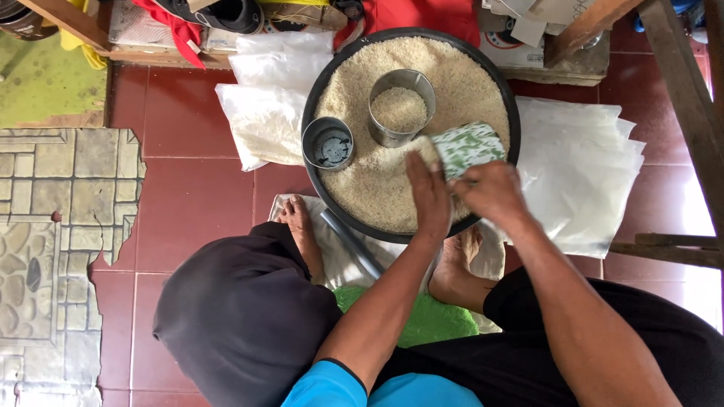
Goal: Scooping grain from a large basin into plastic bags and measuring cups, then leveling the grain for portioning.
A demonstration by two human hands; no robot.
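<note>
Red tile floor (pixel 188 203), basin (pixel 513 113), plastic bags (pixel 581 166).
</note>
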